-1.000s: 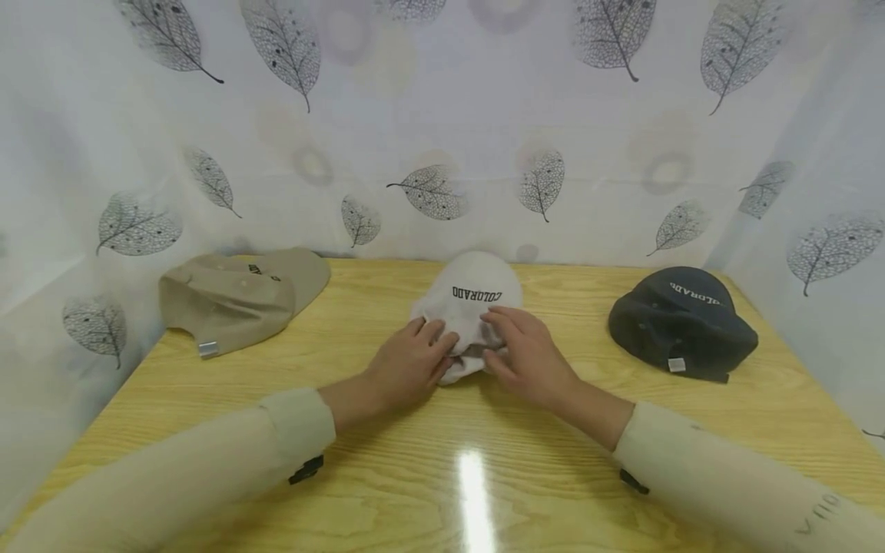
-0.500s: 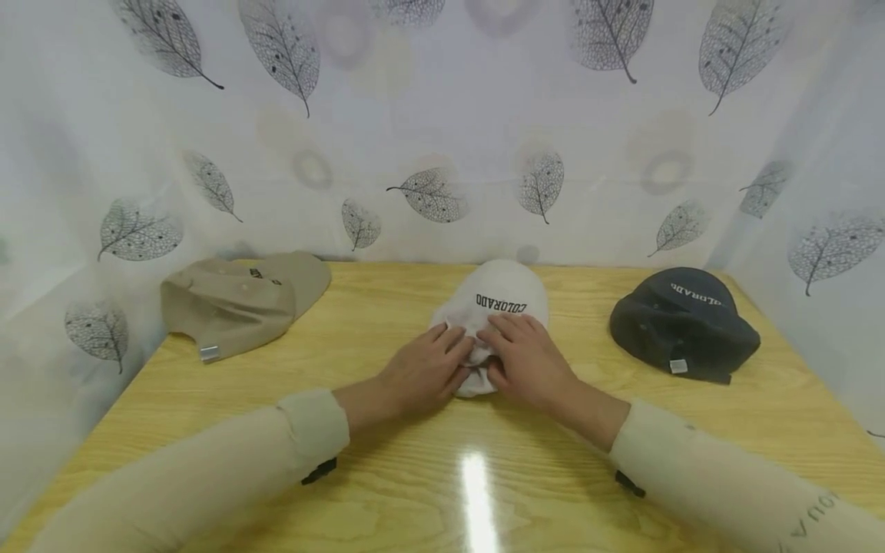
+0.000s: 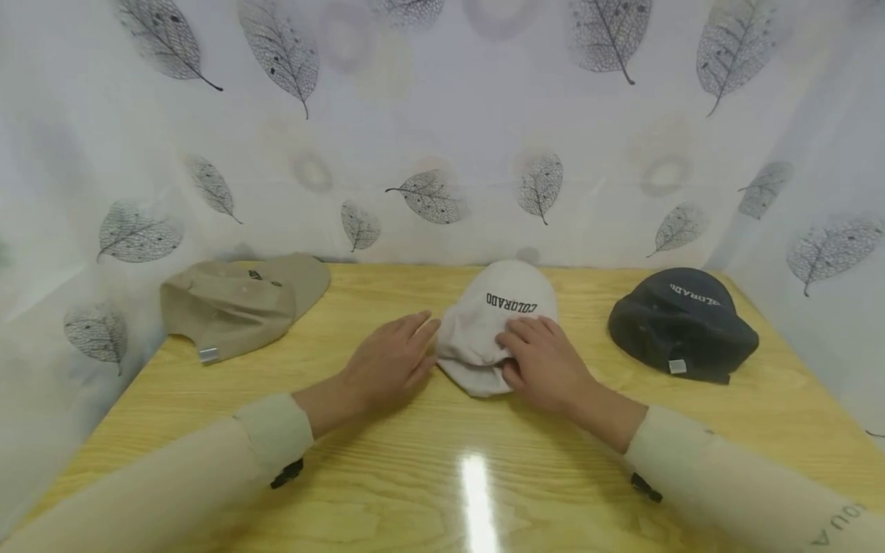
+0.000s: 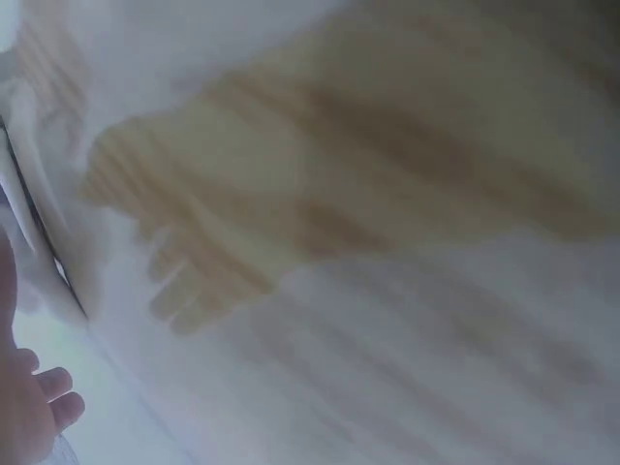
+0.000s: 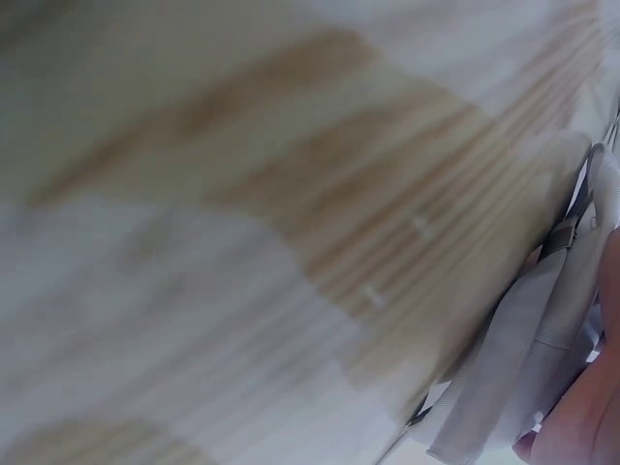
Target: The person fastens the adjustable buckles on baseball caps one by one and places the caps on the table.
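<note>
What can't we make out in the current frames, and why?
Head: whether the left grip touches the white cap; the angle hides any gap.
Head: the white cap's near right side, covered by the right grip.
Head: full lettering on the tan cap, partly hidden by its own crown.
Wrist views: most of each grip, cut off by the frame edge; fine detail on the table, blurred.

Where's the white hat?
In the head view, the white hat is just right of centre on the table, beside the left hand, with the right hand touching it.
</note>
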The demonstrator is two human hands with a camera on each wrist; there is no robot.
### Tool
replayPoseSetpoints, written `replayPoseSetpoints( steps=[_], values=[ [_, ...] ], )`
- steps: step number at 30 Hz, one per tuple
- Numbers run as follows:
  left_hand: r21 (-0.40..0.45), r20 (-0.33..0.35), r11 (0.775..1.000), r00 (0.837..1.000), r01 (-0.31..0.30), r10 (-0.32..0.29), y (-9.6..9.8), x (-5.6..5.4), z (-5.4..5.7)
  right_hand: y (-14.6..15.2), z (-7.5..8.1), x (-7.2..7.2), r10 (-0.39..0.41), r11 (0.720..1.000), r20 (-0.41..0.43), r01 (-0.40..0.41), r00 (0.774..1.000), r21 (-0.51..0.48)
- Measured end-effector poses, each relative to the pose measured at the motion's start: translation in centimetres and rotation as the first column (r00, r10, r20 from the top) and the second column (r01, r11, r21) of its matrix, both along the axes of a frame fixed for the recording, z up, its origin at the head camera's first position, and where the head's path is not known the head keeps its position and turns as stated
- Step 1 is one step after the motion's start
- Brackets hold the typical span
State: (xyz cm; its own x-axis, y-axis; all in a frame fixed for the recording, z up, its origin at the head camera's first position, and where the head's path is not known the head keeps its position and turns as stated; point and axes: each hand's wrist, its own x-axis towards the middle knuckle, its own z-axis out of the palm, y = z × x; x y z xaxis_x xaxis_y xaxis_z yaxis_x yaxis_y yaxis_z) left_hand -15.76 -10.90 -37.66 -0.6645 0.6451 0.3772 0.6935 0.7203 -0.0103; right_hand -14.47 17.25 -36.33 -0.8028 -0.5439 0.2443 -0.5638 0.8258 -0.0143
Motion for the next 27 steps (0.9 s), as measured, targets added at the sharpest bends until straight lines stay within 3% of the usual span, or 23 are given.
replayPoseSetpoints(
  steps=[11,20,27],
  values=[
    [-0.009,-0.053,0.995,0.994,-0.097,0.096,-5.4,-0.6,-0.1,2.5,-0.4,-0.3,-0.060,0.998,0.006,0.060,0.998,0.012],
    [0.039,-0.077,0.980,0.977,-0.196,0.199,-9.6,-0.5,0.1,5.3,-0.3,-0.4,-0.142,0.990,0.038,0.141,0.989,0.007],
    [0.056,-0.053,0.963,0.962,-0.264,0.267,-12.0,-0.2,0.1,7.7,-0.3,-0.3,-0.199,0.980,0.028,0.200,0.980,-0.004]
  ],
)
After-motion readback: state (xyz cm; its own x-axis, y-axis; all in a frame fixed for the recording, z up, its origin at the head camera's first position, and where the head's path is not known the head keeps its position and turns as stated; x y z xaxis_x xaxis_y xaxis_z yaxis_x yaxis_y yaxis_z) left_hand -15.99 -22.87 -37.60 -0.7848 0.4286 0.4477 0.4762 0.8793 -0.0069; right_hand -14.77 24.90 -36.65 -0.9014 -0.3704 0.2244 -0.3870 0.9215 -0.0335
